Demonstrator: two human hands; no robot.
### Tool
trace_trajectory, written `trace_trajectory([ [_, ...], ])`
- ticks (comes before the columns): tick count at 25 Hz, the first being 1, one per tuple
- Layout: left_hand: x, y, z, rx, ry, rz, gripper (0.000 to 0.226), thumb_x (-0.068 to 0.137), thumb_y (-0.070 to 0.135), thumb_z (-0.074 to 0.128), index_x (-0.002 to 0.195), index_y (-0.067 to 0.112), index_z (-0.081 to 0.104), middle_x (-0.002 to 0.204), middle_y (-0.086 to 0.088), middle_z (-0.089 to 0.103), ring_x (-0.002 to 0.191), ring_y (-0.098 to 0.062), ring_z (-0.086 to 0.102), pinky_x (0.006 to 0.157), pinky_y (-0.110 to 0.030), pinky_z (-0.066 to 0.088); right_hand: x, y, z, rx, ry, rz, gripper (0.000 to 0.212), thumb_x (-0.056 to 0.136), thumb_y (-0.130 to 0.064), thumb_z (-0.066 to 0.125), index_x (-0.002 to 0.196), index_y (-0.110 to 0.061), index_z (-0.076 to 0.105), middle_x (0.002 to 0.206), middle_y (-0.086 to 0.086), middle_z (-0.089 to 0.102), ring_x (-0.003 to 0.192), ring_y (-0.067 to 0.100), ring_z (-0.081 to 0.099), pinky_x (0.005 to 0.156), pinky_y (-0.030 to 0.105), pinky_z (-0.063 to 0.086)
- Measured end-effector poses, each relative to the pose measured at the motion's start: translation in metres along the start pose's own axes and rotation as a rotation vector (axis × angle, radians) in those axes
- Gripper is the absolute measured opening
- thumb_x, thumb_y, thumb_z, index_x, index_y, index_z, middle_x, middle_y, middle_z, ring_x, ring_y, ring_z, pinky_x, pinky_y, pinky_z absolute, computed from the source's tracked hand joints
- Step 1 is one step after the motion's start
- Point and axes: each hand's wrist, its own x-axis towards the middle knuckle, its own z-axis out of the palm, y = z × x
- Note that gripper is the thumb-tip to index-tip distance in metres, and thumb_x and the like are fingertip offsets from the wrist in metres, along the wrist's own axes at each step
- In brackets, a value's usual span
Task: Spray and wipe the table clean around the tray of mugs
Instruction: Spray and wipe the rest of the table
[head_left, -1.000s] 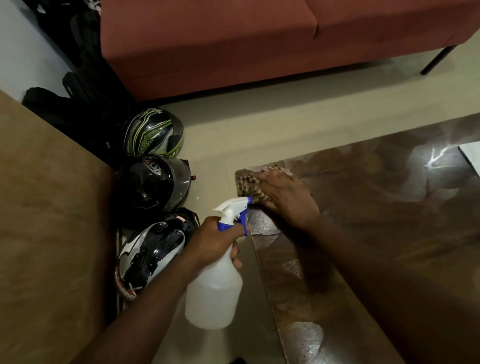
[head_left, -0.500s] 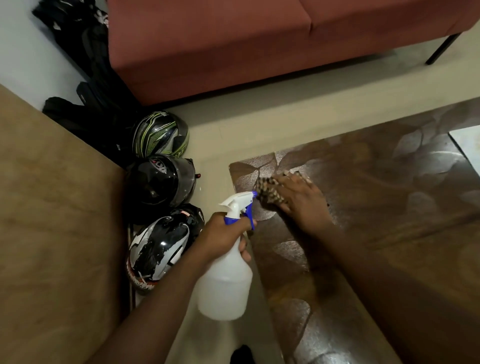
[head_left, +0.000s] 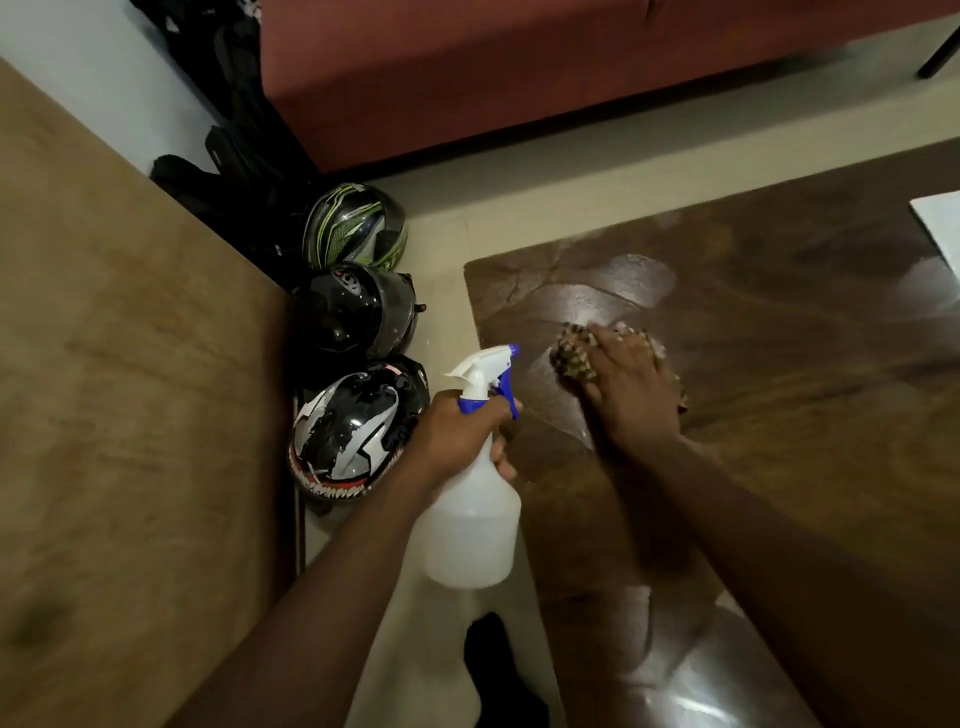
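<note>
- The left hand (head_left: 457, 436) grips the neck of a translucent spray bottle (head_left: 475, 525) held just off the worktop's (head_left: 779, 415) left edge; the bottle stands roughly upright, its white-and-blue nozzle (head_left: 488, 364) pointing up-right toward the cloth.
- The right hand (head_left: 631, 395) presses flat, fingers spread, on a patterned cloth (head_left: 571, 358) on the dark glossy worktop.
- Three helmets (head_left: 358, 317) sit on the floor; no writing is readable.
- A red sofa (head_left: 519, 62) stands farthest back.

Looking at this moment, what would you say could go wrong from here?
The spray bottle, gripped by the left hand, hangs over the floor beside the table; a stray squeeze might wet the helmets. The right hand pressing the cloth may smear the wet patch.
</note>
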Motion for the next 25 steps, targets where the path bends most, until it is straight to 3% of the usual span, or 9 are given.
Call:
trace_trajectory([
  [3, -0.022, -0.017, 0.018, -0.008, 0.030, -0.011, 0.022, 0.089, 0.017, 0.060, 0.103, 0.003, 0.070, 0.049, -0.010, 0.051, 0.047, -0.029, 0.060, 0.063, -0.039, 0.053, -0.093, -0.003, 0.023, -0.077, -0.065, -0.504, 0.055, 0.086, -0.034, 0.054, 0.139, -0.032, 0.039, 0.149, -0.002, 0.038, 0.135, 0.026, 0.035, 0.110, 0.046, 0.023],
  [4, -0.032, -0.020, 0.022, -0.011, 0.033, -0.016, 0.022, 0.090, 0.017, 0.059, 0.103, 0.003, 0.069, 0.049, -0.009, 0.051, 0.047, -0.029, 0.060, 0.064, -0.039, 0.053, -0.108, 0.016, 0.012, -0.097, -0.087, -0.556, 0.054, 0.087, -0.034, 0.052, 0.139, -0.034, 0.038, 0.151, -0.003, 0.035, 0.137, 0.026, 0.033, 0.111, 0.047, 0.021],
  [9, -0.059, -0.034, 0.033, -0.026, 0.084, -0.004, 0.024, 0.090, 0.017, 0.060, 0.107, 0.003, 0.069, 0.052, -0.011, 0.051, 0.049, -0.028, 0.061, 0.056, -0.031, 0.054, -0.073, 0.011, -0.006, 0.012, -0.062, -0.027, 0.052, 0.088, -0.029, 0.061, 0.137, -0.027, 0.043, 0.148, 0.001, 0.038, 0.135, 0.031, 0.033, 0.111, 0.050, 0.019],
  [11, -0.075, -0.049, 0.042, -0.045, 0.111, -0.009, 0.024, 0.089, 0.017, 0.059, 0.105, 0.003, 0.070, 0.050, -0.010, 0.051, 0.049, -0.029, 0.060, 0.058, -0.033, 0.055, -0.122, -0.019, 0.008, 0.050, -0.080, -0.230, 0.053, 0.088, -0.027, 0.061, 0.138, -0.026, 0.044, 0.149, 0.001, 0.038, 0.135, 0.031, 0.034, 0.110, 0.051, 0.022],
  [14, -0.103, -0.061, 0.056, -0.082, 0.086, -0.021, 0.024, 0.089, 0.016, 0.060, 0.104, 0.000, 0.069, 0.049, -0.010, 0.049, 0.046, -0.028, 0.059, 0.057, -0.033, 0.053, -0.210, 0.011, -0.001, -0.031, -0.146, -0.610, 0.052, 0.087, -0.030, 0.056, 0.138, -0.028, 0.044, 0.150, -0.002, 0.037, 0.135, 0.027, 0.036, 0.111, 0.047, 0.023],
  [16, -0.116, -0.068, 0.059, -0.072, 0.067, -0.027, 0.024, 0.089, 0.016, 0.060, 0.105, -0.001, 0.069, 0.049, -0.010, 0.048, 0.046, -0.028, 0.058, 0.055, -0.031, 0.052, -0.209, 0.031, -0.008, -0.072, -0.090, -0.523, 0.052, 0.085, -0.028, 0.061, 0.135, -0.028, 0.048, 0.148, -0.002, 0.039, 0.134, 0.027, 0.037, 0.110, 0.046, 0.022],
  [19, -0.128, -0.083, 0.059, -0.076, 0.063, 0.004, 0.026, 0.090, 0.014, 0.059, 0.107, -0.003, 0.067, 0.048, -0.010, 0.048, 0.045, -0.027, 0.058, 0.053, -0.031, 0.052, -0.216, -0.010, -0.004, 0.018, -0.056, -0.085, 0.053, 0.084, -0.026, 0.064, 0.134, -0.025, 0.048, 0.148, 0.000, 0.039, 0.135, 0.030, 0.035, 0.109, 0.049, 0.023],
  [23, -0.160, -0.110, 0.054, -0.102, 0.064, 0.016, 0.025, 0.090, 0.015, 0.057, 0.105, 0.000, 0.069, 0.048, -0.010, 0.048, 0.048, -0.029, 0.057, 0.059, -0.038, 0.054, -0.345, -0.017, 0.003, -0.038, -0.138, -0.487, 0.057, 0.083, -0.025, 0.061, 0.138, -0.026, 0.044, 0.151, -0.001, 0.034, 0.138, 0.028, 0.032, 0.110, 0.052, 0.025],
  [25, -0.174, -0.116, 0.056, -0.104, 0.050, 0.029, 0.022, 0.089, 0.016, 0.058, 0.102, 0.002, 0.070, 0.048, -0.010, 0.050, 0.046, -0.029, 0.059, 0.063, -0.041, 0.054, -0.361, 0.021, -0.011, -0.077, -0.089, -0.386, 0.053, 0.087, -0.029, 0.052, 0.139, -0.028, 0.042, 0.151, 0.000, 0.036, 0.137, 0.029, 0.034, 0.107, 0.053, 0.029],
])
